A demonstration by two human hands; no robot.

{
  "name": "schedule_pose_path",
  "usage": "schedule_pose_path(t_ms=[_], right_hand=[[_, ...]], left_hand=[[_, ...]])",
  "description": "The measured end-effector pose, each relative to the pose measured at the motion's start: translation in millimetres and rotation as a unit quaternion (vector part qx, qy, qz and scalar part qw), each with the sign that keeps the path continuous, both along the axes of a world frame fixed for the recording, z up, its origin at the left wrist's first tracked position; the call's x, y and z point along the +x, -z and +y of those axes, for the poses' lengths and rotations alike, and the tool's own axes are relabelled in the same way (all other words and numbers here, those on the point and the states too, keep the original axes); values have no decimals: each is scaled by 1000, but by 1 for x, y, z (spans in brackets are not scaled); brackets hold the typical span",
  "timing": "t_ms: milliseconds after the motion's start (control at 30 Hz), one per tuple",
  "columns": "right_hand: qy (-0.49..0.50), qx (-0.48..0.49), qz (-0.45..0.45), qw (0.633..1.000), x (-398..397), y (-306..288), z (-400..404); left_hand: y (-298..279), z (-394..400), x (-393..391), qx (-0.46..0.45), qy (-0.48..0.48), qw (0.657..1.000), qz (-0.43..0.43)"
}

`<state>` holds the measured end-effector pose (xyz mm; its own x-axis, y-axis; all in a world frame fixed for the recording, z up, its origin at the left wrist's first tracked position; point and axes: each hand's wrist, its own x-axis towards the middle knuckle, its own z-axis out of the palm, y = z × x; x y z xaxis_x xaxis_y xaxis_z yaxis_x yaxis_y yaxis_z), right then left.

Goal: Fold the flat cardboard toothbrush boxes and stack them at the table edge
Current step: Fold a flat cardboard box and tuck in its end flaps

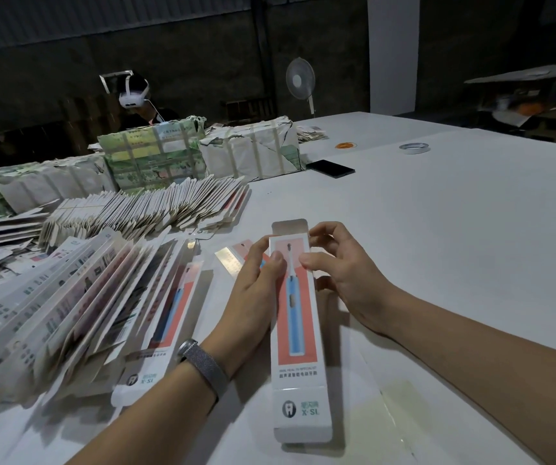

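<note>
A long white toothbrush box [298,333] printed with a blue toothbrush on a coral panel lies lengthwise in front of me, formed into a tube. Its far end flap stands open. My left hand [256,280] grips the box's left side near the far end, thumb on the top face. My right hand [340,263] pinches the right edge there, thumb on top and fingers curled at the open flap. Folded boxes [78,303] lie fanned in a row on the left. Flat box blanks [149,209] stand packed behind them.
Paper-wrapped bundles [253,149] sit at the back of the white table [437,229]. A black phone [330,168], a tape roll [414,148] and an orange ring [345,145] lie beyond. A person wearing a headset [134,95] sits opposite. A fan [300,78] stands behind.
</note>
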<state>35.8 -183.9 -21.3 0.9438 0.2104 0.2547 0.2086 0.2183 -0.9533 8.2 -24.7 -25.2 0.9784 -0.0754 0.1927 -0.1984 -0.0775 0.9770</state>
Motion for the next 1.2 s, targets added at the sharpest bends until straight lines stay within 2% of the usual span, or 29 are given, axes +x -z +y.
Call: schedule_pose_path(t_ms=[233,633,1100,1200], right_hand=[[4,10,-13,1000,1,-2,-2],[-20,9,6,1000,0,-2,-1],[-9,-93,19,995,0,-6,1],[-28,-74,36,996,-1,-9,-3]], left_hand=[[0,-1,0,-51,-8,999,11],[2,2,2,-33,8,999,22],[-2,-1,-1,5,1,1000,4],[-2,-1,-3,6,8,1000,1]])
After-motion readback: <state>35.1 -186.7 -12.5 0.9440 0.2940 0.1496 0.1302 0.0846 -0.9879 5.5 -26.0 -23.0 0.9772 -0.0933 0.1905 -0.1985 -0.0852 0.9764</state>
